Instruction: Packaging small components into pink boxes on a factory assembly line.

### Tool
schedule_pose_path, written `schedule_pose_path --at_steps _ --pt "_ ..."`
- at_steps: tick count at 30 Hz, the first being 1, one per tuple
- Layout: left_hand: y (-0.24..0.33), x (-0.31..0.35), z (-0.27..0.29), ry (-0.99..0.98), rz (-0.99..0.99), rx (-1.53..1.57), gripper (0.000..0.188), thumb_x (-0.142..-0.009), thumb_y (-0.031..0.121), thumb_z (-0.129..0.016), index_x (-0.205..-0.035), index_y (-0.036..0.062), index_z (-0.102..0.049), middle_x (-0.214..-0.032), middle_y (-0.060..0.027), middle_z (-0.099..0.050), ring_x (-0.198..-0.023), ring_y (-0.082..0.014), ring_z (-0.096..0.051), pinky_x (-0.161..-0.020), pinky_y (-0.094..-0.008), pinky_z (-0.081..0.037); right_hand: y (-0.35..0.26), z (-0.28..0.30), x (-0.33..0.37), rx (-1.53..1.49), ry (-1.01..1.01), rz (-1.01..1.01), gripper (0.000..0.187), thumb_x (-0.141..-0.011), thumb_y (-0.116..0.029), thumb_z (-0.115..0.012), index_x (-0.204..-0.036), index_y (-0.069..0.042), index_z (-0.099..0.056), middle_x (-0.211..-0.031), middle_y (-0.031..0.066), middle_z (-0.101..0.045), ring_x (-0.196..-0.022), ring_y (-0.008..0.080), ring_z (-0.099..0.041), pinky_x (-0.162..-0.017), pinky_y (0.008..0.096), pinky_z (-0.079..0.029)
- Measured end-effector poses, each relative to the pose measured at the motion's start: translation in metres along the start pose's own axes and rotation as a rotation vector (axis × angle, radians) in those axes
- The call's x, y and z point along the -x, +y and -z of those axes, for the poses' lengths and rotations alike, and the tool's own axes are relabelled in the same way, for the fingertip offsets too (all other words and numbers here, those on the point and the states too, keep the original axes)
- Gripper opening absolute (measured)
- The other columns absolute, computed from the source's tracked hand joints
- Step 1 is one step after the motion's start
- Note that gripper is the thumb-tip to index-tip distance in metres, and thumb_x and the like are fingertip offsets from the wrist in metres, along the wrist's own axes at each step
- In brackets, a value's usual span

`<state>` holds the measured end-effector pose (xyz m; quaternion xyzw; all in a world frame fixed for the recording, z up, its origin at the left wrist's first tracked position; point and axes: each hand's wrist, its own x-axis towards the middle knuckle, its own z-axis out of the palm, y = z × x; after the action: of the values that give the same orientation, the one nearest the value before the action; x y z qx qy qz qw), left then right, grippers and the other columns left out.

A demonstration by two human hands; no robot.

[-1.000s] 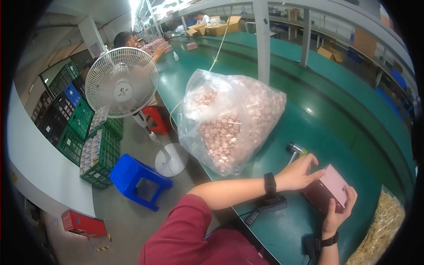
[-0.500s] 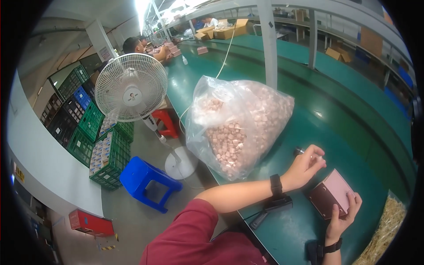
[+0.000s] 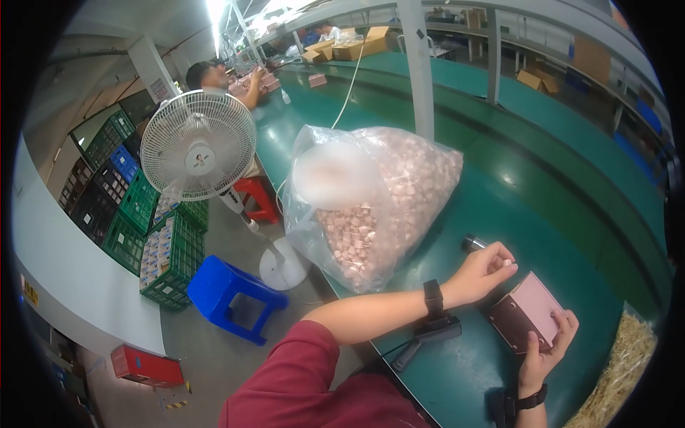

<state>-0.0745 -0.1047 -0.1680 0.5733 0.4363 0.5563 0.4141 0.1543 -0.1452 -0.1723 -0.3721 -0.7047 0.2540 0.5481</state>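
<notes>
A box (image 3: 524,314) with a pink top face and a dark brown side with small studs stands tilted on the green worktable. My right hand (image 3: 548,349) grips its near right end, thumb on the brown side and fingers over the pink face. Just beyond the box's upper left corner, my left hand (image 3: 481,272) pinches a small pale piece (image 3: 507,262) between thumb and fingers, apart from the box. Behind the left hand lies a short dark cylinder (image 3: 471,244) with a shiny end. A large clear plastic bag (image 3: 421,185) full of small pink blocks (image 3: 351,232) sits to the left.
A black handheld device (image 3: 407,354) with a cable lies by my left forearm. A bag of gold-coloured small parts (image 3: 617,371) is at the right edge. A grey post (image 3: 417,78) rises behind the big bag. Left are a fan (image 3: 200,146), blue stool (image 3: 232,296) and green crates (image 3: 171,260).
The fingers of my left hand have drawn closer together around the small pale piece. My right hand keeps its grip on the box. The whole view has shifted slightly.
</notes>
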Motion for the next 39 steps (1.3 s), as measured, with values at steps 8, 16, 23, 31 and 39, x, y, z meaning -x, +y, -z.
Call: schedule_pose_path --at_steps 8,16,23,31,39 --pt "0.0045 0.0012 -0.0026 -0.024 -0.011 -0.050 0.022 -0.091 0.020 -0.063 -0.100 0.0026 -0.053 -0.079 0.0000 -0.059 -0.069 -0.0044 -0.053 -0.061 -0.0209 -0.043 -0.0005 0.0011 -0.0054 0.038 0.009 0.016 0.051 -0.077 -0.024 -0.071 -0.119 -0.005 -0.050 -0.120 0.0135 -0.040 -0.109 0.0252 -0.045 -0.097 0.0353 -0.035" --pt "0.0053 0.0017 0.0013 -0.029 -0.003 -0.062 0.022 -0.091 0.019 -0.062 -0.101 0.0026 -0.053 -0.080 -0.0002 -0.058 -0.069 -0.0046 -0.053 -0.062 -0.0212 -0.043 -0.0048 -0.0025 -0.0069 0.036 0.024 -0.010 0.050 -0.078 -0.026 -0.070 -0.119 -0.005 -0.050 -0.121 0.0141 -0.039 -0.110 0.0261 -0.044 -0.097 0.0356 -0.034" --pt "0.0010 0.0021 -0.0008 -0.013 -0.027 -0.075 0.021 -0.091 0.018 -0.062 -0.101 0.0030 -0.052 -0.079 0.0001 -0.058 -0.069 -0.0045 -0.052 -0.061 -0.0214 -0.043 0.0001 0.0015 -0.0052 0.025 0.005 0.018 0.050 -0.078 -0.024 -0.070 -0.120 -0.005 -0.050 -0.123 0.0144 -0.039 -0.112 0.0267 -0.043 -0.099 0.0366 -0.033" --pt "0.0023 0.0033 -0.0007 -0.056 -0.013 -0.058 0.021 -0.091 0.018 -0.062 -0.102 0.0039 -0.052 -0.079 0.0004 -0.058 -0.068 -0.0043 -0.052 -0.060 -0.0210 -0.042 0.0024 0.0012 -0.0020 0.021 -0.017 0.001 0.047 -0.082 -0.021 -0.065 -0.123 -0.003 -0.048 -0.131 0.0138 -0.039 -0.121 0.0273 -0.041 -0.104 0.0372 -0.030" --pt "0.0014 0.0022 -0.0032 -0.062 -0.001 -0.074 0.021 -0.091 0.018 -0.062 -0.102 0.0037 -0.053 -0.079 0.0010 -0.057 -0.068 -0.0035 -0.052 -0.059 -0.0199 -0.042 0.0022 0.0042 -0.0045 0.076 -0.011 0.044 0.046 -0.079 -0.019 -0.068 -0.120 -0.005 -0.052 -0.128 0.0165 -0.040 -0.117 0.0294 -0.042 -0.099 0.0385 -0.033"
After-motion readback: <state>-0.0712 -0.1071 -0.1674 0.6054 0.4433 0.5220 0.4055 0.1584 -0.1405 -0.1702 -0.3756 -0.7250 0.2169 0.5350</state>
